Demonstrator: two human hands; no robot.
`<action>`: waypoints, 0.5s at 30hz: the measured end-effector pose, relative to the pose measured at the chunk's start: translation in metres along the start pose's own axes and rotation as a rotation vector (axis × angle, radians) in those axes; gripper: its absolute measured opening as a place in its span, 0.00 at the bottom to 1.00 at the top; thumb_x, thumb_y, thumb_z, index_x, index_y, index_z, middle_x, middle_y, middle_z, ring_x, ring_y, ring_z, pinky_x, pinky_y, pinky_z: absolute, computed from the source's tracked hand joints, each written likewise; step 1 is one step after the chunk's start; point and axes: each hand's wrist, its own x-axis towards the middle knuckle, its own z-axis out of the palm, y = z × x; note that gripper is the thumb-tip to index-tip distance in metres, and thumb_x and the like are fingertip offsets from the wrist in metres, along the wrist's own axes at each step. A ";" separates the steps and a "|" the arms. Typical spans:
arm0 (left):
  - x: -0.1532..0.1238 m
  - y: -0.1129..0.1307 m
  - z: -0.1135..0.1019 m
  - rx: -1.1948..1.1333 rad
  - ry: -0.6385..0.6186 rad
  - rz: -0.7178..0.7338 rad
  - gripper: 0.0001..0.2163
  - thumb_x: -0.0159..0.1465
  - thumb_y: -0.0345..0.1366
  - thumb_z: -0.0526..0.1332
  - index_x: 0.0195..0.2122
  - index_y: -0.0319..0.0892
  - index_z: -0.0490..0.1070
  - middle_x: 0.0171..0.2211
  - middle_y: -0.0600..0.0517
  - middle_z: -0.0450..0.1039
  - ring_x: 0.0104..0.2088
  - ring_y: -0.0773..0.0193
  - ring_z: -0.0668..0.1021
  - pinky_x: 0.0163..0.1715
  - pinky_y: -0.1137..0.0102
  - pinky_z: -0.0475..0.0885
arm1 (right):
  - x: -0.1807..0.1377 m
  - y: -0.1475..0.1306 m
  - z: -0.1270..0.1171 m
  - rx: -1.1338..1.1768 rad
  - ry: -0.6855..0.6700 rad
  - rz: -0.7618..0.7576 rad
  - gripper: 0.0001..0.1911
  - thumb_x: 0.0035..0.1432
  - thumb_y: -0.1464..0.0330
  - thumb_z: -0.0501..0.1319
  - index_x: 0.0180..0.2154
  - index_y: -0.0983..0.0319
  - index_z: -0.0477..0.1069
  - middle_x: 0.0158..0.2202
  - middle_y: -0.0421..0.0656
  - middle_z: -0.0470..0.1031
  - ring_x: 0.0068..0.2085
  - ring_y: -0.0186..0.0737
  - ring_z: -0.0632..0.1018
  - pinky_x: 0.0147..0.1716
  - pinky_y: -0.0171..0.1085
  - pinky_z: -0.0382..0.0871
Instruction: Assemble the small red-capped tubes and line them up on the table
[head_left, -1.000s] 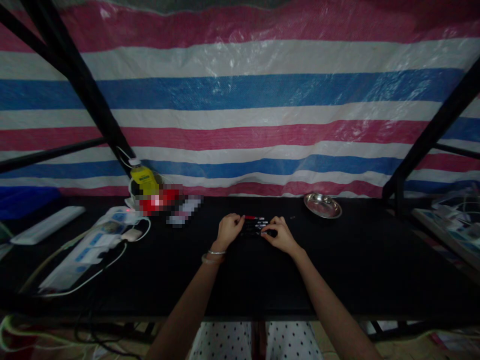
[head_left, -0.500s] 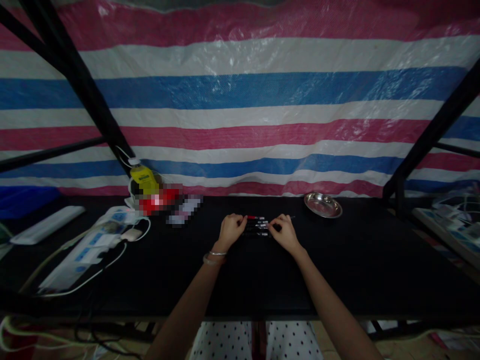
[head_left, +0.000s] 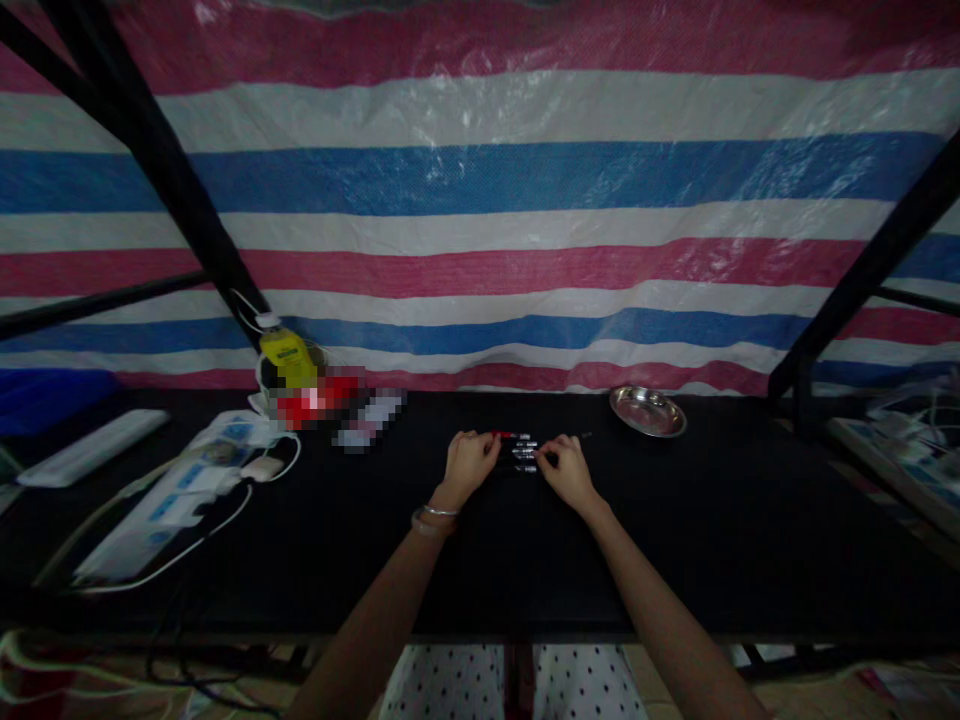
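Observation:
Several pens [head_left: 517, 452] lie side by side in a small row on the black table [head_left: 480, 540]; one has a red part. My left hand [head_left: 469, 462] is curled at the row's left end, fingers closed on the pens. My right hand [head_left: 568, 468] is curled at the right end, fingertips pinched on the pens' tips. Both hands rest on the table, close together. A bracelet sits on my left wrist.
A round metal dish [head_left: 647, 411] stands at the back right. At the left are a yellow bottle [head_left: 286, 358], a white power strip [head_left: 172, 490] with cables, and a white remote-like bar [head_left: 90, 448]. Black frame struts slant at both sides before a striped tarp.
My right hand has shifted slightly up and left, closer to my left hand, and the pens are bunched more tightly between them.

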 end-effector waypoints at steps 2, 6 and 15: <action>0.000 0.000 0.001 0.022 0.006 -0.003 0.17 0.65 0.39 0.50 0.22 0.41 0.71 0.19 0.51 0.71 0.26 0.64 0.73 0.34 0.68 0.60 | 0.000 0.000 0.000 0.004 -0.002 -0.010 0.09 0.55 0.67 0.58 0.29 0.61 0.75 0.30 0.45 0.69 0.37 0.43 0.68 0.39 0.41 0.62; 0.000 0.000 0.001 0.035 0.055 -0.025 0.18 0.66 0.39 0.49 0.22 0.41 0.70 0.20 0.51 0.71 0.26 0.65 0.73 0.33 0.69 0.60 | 0.000 -0.002 0.000 0.039 0.040 -0.020 0.10 0.56 0.65 0.57 0.30 0.61 0.75 0.30 0.45 0.70 0.36 0.44 0.68 0.38 0.41 0.63; 0.000 0.001 0.002 -0.080 0.255 -0.071 0.15 0.65 0.40 0.50 0.24 0.41 0.67 0.19 0.53 0.70 0.23 0.66 0.72 0.30 0.70 0.61 | 0.001 -0.012 -0.004 0.220 0.220 -0.065 0.08 0.55 0.64 0.59 0.33 0.60 0.75 0.32 0.44 0.72 0.37 0.42 0.70 0.39 0.41 0.64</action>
